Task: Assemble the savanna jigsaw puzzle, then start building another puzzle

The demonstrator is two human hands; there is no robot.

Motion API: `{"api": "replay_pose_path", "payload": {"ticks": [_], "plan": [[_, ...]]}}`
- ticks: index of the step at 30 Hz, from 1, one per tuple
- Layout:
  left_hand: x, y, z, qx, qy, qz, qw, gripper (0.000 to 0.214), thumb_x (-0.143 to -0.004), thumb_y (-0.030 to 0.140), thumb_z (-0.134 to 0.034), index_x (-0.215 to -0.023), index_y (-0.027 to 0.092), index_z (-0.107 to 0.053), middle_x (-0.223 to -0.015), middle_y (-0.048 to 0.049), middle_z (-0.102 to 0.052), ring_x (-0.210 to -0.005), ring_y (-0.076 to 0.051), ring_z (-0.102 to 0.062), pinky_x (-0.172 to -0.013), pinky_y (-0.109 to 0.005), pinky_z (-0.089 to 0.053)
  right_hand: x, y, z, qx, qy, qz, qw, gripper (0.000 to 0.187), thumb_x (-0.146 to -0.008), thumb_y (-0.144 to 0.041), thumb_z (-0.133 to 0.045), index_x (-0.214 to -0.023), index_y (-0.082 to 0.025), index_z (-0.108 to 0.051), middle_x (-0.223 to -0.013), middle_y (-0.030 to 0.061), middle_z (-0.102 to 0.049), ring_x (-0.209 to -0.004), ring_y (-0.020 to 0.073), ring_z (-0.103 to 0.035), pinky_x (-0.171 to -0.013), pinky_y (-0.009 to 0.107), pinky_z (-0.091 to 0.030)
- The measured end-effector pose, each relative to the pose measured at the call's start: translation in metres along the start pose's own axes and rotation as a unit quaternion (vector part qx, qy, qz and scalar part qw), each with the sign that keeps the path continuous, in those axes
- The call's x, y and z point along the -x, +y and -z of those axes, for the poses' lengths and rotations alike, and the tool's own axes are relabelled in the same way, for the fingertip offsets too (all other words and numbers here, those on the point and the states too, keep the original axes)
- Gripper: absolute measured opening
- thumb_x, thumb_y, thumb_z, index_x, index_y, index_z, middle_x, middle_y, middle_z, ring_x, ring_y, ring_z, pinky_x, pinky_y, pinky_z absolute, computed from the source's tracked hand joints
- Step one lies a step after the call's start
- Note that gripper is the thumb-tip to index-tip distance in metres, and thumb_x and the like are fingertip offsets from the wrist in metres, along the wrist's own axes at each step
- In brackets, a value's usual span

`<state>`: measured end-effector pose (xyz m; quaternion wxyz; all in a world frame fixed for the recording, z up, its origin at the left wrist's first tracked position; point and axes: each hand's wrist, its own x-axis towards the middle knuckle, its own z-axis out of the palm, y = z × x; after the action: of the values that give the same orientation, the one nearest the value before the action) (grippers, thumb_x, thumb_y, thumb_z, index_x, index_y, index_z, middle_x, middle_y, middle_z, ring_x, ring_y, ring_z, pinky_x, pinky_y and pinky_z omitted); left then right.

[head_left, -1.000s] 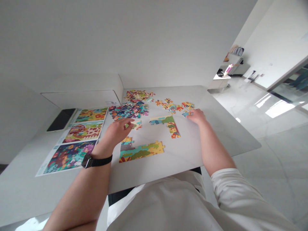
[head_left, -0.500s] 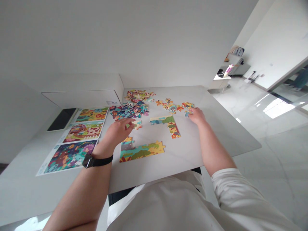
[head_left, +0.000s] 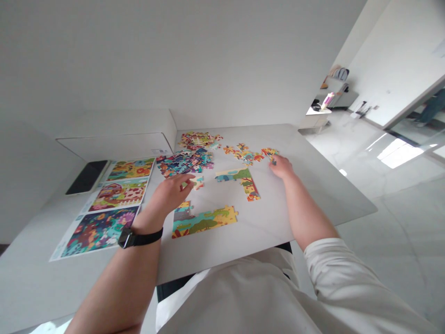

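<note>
Up front, puzzle strip [head_left: 208,222] runs crosswise; right hand [head_left: 282,167] pinches piece [head_left: 273,161]; left hand [head_left: 173,190] unclear.

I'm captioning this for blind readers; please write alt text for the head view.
Someone's right hand touches a jigsaw piece on a pale table, and their left hand is at a few more pieces. Two part-built puzzle sections and three printed pictures lie nearby.

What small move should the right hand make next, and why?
The right hand should probably bring the small piece at its fingertips toward the upper joined section to test the fit: that section lies close by, its tabbed edges are open, and a gap separates it from the lower joined section. I can't tell whether it matches.
</note>
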<state>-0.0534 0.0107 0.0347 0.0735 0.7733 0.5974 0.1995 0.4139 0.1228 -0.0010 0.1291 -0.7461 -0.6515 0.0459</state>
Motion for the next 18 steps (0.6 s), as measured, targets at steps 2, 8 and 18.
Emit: {"api": "replay_pose_path", "payload": {"ticks": [2,8,18], "plan": [[0.0,-0.001,-0.001,-0.002,-0.001,0.001,1.0,0.051,-0.102,0.047,-0.051,-0.134,0.022,-0.081,-0.11,-0.0106,-0.085,-0.081,-0.025,-0.074,-0.08,-0.034,-0.056,-0.002,-0.001,-0.003,-0.006,-0.011,0.025,1.0,0.042,-0.107,-0.034,-0.062,-0.146,-0.025,-0.074,-0.157,0.0123,-0.07,-0.144,0.0321,-0.065,-0.122,0.046,-0.049],[0.0,0.0,0.0,-0.011,-0.002,-0.004,1.0,0.052,-0.102,0.049,-0.049,-0.132,0.022,-0.081,-0.117,-0.0117,-0.084,-0.085,-0.026,-0.076,-0.084,-0.036,-0.058,-0.001,0.001,-0.008,-0.045,0.024,0.077,0.996,0.031,-0.105,-0.028,-0.062,-0.125,-0.028,-0.085,-0.143,0.0096,-0.078,-0.135,0.0275,-0.07,-0.121,0.043,-0.051],[0.001,-0.001,-0.001,0.003,-0.017,-0.017,1.0,0.05,-0.103,0.051,-0.047,-0.129,0.025,-0.082,-0.12,-0.0104,-0.084,-0.096,-0.027,-0.077,-0.088,-0.035,-0.059,0.005,-0.006,-0.01,-0.067,-0.009,0.082,0.994,0.028,-0.103,-0.031,-0.074,-0.126,-0.039,-0.086,-0.154,0.0037,-0.071,-0.144,0.0262,-0.064,-0.13,0.048,-0.042]]}}
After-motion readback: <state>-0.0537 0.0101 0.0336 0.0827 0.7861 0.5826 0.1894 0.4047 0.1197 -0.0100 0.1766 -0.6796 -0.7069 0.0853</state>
